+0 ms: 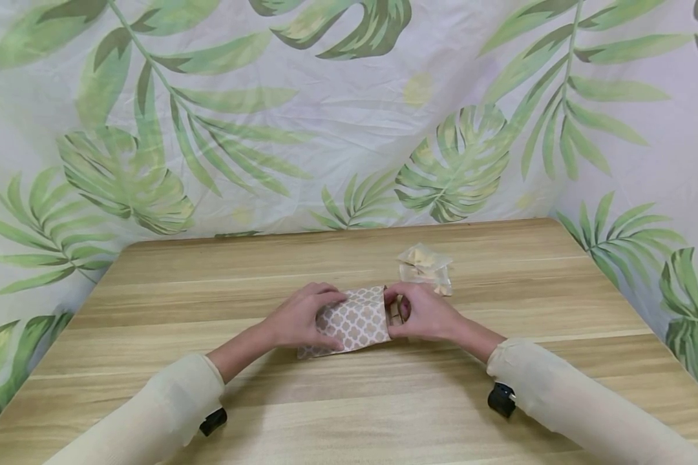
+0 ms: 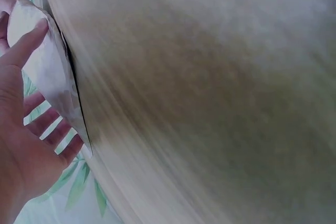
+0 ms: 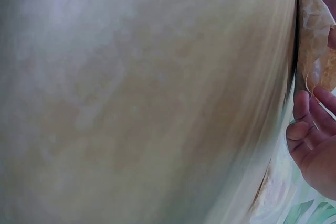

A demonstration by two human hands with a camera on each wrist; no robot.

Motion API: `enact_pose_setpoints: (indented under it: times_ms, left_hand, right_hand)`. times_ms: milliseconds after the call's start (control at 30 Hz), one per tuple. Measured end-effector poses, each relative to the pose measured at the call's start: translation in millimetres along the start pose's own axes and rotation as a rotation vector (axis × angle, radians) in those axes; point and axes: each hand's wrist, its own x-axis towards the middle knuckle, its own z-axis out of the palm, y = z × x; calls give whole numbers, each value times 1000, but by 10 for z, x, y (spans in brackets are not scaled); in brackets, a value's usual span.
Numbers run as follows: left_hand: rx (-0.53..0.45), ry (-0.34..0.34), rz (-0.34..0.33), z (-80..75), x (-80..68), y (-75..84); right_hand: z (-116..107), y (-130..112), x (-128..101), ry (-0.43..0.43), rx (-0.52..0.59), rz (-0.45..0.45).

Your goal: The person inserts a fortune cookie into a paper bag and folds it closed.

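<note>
The bag [image 1: 353, 321], a small paper one with a tan and white lattice print, lies on its side near the middle of the surface [image 1: 349, 400], its mouth turned toward the right hand [image 1: 424, 314]. The left hand [image 1: 299, 318] holds the bag's closed end: the head view shows its fingers [image 1: 326, 292] curled over the far edge and the thumb along the near edge, and the left wrist view shows the thumb on one face of the bag [image 2: 50, 72] and the other fingers [image 2: 50, 129] behind it, loosely spread. The right hand grips the open end, its fingers [image 1: 397, 296] curled over the rim of the mouth with something small and brownish just visible between them; what that is cannot be told. In the right wrist view the bag [image 3: 314, 40] shows as crinkled tan paper at the frame's edge, with the right hand's fingers [image 3: 304, 114] bent beside it. Just behind the right hand, on the far side, lies a crumpled clear wrapper [image 1: 426, 267] with pale yellowish contents, close to the hand but apart from the bag. Both arms wear pale cream sleeves [image 1: 564, 394] resting on the wooden surface. A leaf-print cloth [image 1: 349, 110] hangs behind and along both sides.
</note>
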Motion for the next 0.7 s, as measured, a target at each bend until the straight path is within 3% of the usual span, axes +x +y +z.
enact_pose_setpoints:
  times_ms: [400,700]
  left_hand:
    - [-66,3,-36,-31,-9,-1]
    - [-67,-2,-35,-36,-10,1]
  right_hand:
    - [-52,76,-26,-60,63,-60]
    - [-87,48,-41,-38,84,-56]
